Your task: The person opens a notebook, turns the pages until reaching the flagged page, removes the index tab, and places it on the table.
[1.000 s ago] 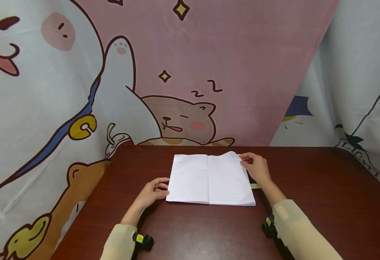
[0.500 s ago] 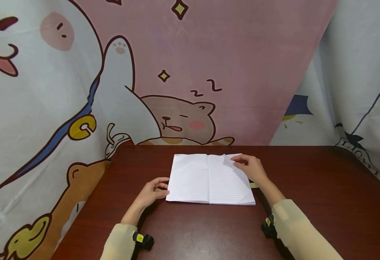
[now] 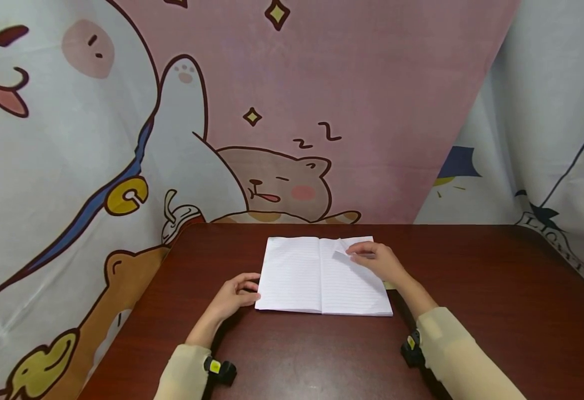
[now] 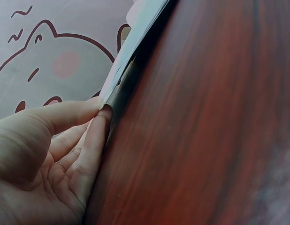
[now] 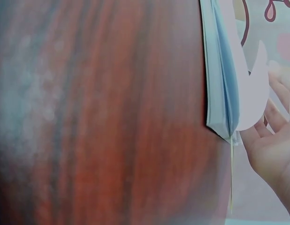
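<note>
An open lined notebook (image 3: pixel 292 278) lies on the brown table. My left hand (image 3: pixel 233 294) holds the notebook's left edge; in the left wrist view its thumb (image 4: pixel 72 115) lies on top and a finger is underneath. Over the right half, my right hand (image 3: pixel 383 262) pinches the upper right corner of a page. That page corner (image 3: pixel 340 256) is turned over inward, toward the middle of the sheet. The right wrist view shows the page (image 5: pixel 255 101) curling up beside the hand's fingers, whose tips are partly hidden behind the paper.
A pale yellowish strip (image 3: pixel 389 285) sticks out from the notebook's right side, under the right wrist. The dark wood table (image 3: pixel 302 355) reaches back to a cartoon-printed cloth (image 3: pixel 387 111). Each wrist carries a small black camera (image 3: pixel 220 371).
My right hand has moved left and slightly toward me, from the page's right edge to over the sheet, folding the corner inward. My left hand stays in place.
</note>
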### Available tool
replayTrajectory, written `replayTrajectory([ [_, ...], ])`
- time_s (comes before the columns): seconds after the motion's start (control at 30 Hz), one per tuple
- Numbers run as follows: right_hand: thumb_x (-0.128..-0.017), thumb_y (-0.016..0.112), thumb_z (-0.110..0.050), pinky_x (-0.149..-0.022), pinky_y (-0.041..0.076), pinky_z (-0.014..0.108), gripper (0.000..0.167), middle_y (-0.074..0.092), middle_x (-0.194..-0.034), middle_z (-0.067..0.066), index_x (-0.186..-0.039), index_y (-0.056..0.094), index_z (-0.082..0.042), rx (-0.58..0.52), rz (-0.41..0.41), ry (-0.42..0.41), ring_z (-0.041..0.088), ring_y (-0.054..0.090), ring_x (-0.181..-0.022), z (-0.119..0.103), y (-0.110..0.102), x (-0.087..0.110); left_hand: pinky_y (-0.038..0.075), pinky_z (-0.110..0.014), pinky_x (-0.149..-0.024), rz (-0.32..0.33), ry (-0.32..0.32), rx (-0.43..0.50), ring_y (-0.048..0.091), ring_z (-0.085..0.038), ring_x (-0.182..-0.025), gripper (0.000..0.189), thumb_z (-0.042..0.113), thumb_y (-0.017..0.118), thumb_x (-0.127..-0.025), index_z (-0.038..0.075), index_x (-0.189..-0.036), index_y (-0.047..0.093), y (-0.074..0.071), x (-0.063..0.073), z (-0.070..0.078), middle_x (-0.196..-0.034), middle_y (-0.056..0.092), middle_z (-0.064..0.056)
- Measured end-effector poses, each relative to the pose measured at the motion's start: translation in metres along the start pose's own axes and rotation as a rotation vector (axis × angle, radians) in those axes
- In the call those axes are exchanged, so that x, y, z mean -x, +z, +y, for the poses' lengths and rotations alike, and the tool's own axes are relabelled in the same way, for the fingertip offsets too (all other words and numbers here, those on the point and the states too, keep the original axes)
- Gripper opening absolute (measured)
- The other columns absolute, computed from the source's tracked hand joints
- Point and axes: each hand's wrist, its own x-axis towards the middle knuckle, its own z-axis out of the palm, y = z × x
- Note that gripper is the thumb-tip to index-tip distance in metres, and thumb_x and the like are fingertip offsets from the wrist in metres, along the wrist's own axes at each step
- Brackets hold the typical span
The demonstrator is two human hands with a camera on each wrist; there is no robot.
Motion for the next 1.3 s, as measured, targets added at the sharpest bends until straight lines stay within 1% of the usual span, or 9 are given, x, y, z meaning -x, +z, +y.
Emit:
replayTrajectory([
  [0.13, -0.096, 0.063, -0.007, -0.102, 0.049, 0.053, 0.019, 0.071, -0.121, 0.015, -0.111, 0.075, -0.006, -0.005, -0.006, -0.015, 0.034, 0.062, -0.119, -0.002, 0.000, 0.000, 0.058, -0.028, -0.079, 0.001, 0.000, 0.000, 0.062, -0.012, -0.087, 0.052, 0.009, 0.072, -0.090, 0.001, -0.138, 0.054, 0.000, 0.001, 0.002, -0.112, 0.063, -0.019],
  [0.27, -0.093, 0.059, 0.003, -0.102, 0.048, 0.055, 0.025, 0.069, -0.123, 0.018, -0.111, 0.075, -0.004, -0.010, -0.027, -0.025, 0.036, 0.061, -0.120, -0.003, -0.001, 0.001, 0.057, -0.028, -0.079, -0.004, 0.013, -0.007, 0.062, -0.011, -0.086, 0.053, 0.008, 0.071, -0.090, -0.002, -0.138, 0.053, 0.000, 0.002, 0.003, -0.113, 0.064, -0.021],
  [0.4, -0.092, 0.061, 0.003, -0.101, 0.049, 0.056, 0.024, 0.067, -0.125, 0.021, -0.113, 0.074, -0.001, -0.028, -0.049, -0.038, 0.039, 0.062, -0.119, -0.004, -0.002, 0.001, 0.057, -0.029, -0.080, -0.010, 0.027, -0.016, 0.063, -0.012, -0.087, 0.054, 0.009, 0.071, -0.090, -0.003, -0.139, 0.052, 0.000, 0.003, 0.004, -0.113, 0.064, -0.022],
  [0.57, -0.092, 0.066, -0.002, -0.101, 0.049, 0.054, 0.024, 0.066, -0.127, 0.022, -0.115, 0.072, 0.001, -0.072, -0.050, -0.051, 0.039, 0.062, -0.119, -0.004, -0.002, 0.002, 0.057, -0.027, -0.079, -0.008, 0.018, -0.021, 0.063, -0.010, -0.086, 0.053, 0.009, 0.071, -0.090, -0.001, -0.139, 0.052, 0.000, 0.003, 0.002, -0.113, 0.064, -0.021],
  [0.63, -0.092, 0.067, -0.004, -0.099, 0.051, 0.051, 0.024, 0.066, -0.127, 0.022, -0.115, 0.072, 0.001, -0.075, -0.048, -0.058, 0.038, 0.063, -0.118, -0.004, -0.001, 0.002, 0.057, -0.026, -0.078, -0.005, 0.016, -0.021, 0.063, -0.009, -0.085, 0.053, 0.009, 0.071, -0.090, -0.001, -0.139, 0.053, 0.000, 0.002, 0.002, -0.112, 0.064, -0.020],
  [0.77, -0.091, 0.069, -0.005, -0.097, 0.053, 0.040, 0.025, 0.068, -0.124, 0.019, -0.115, 0.072, 0.000, -0.056, -0.036, -0.067, 0.036, 0.065, -0.114, -0.005, 0.002, 0.000, 0.057, -0.027, -0.079, -0.003, 0.018, -0.020, 0.063, -0.009, -0.085, 0.053, 0.009, 0.071, -0.090, -0.001, -0.138, 0.053, 0.000, 0.002, 0.001, -0.112, 0.064, -0.019],
  [0.83, -0.091, 0.069, -0.005, -0.097, 0.053, 0.038, 0.025, 0.069, -0.123, 0.018, -0.115, 0.072, -0.001, -0.048, -0.032, -0.064, 0.035, 0.065, -0.114, -0.005, 0.004, -0.001, 0.057, -0.027, -0.079, 0.000, 0.015, -0.022, 0.062, -0.010, -0.086, 0.053, 0.010, 0.072, -0.090, -0.001, -0.139, 0.053, 0.000, 0.002, 0.001, -0.112, 0.064, -0.019],
  [1.07, -0.091, 0.068, -0.002, -0.101, 0.049, 0.055, 0.024, 0.069, -0.122, 0.020, -0.114, 0.073, 0.000, -0.048, -0.033, -0.078, 0.038, 0.064, -0.114, -0.009, 0.011, -0.002, 0.058, -0.027, -0.078, 0.019, -0.001, -0.026, 0.062, -0.011, -0.085, 0.052, 0.009, 0.073, -0.089, 0.000, -0.137, 0.055, 0.001, 0.001, 0.001, -0.111, 0.065, -0.019],
  [1.3, -0.090, 0.069, 0.000, -0.100, 0.049, 0.056, 0.024, 0.066, -0.124, 0.024, -0.113, 0.072, 0.003, -0.055, -0.051, -0.110, 0.042, 0.063, -0.114, -0.014, 0.015, -0.002, 0.058, -0.028, -0.078, 0.027, -0.002, -0.022, 0.063, -0.011, -0.085, 0.051, 0.009, 0.073, -0.088, 0.001, -0.136, 0.056, 0.002, 0.001, 0.001, -0.109, 0.065, -0.018],
])
